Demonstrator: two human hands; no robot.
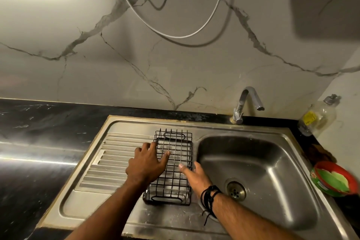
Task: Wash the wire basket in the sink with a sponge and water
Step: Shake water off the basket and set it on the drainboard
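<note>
Worktop (39, 142) — dark, glossy stone, running along the far wall and wrapping the steel sink unit (175, 218). The unit has a ribbed drainboard (109, 161) on the left and the bowl (263, 171) on the right, drain at its near side; the bowl looks dry, and no water runs from the tap (247, 101) at the far edge.

Wire basket (173, 165) — black, rectangular, open side up, standing on the drainboard right against the bowl's left rim. Judgement: parked on the flat steel within reach of the tap, so it only needs lifting across into the bowl to be wetted.

Left hand (148, 161) lies over the basket's left rim, fingers spread and fairly straight, thumb reaching in over the wires. Right hand (192, 175) is at the right rim, open, fingers apart. The grip of either hand is not closed round a wire. One hand per long side suits a level two-handed lift.

Far right corner: a clear pump bottle (317, 121), presumably soap. Near right, a red-rimmed green tub (335, 179) on the unit's edge — contents unclear. No sponge can be identified. Washing not yet begun.
</note>
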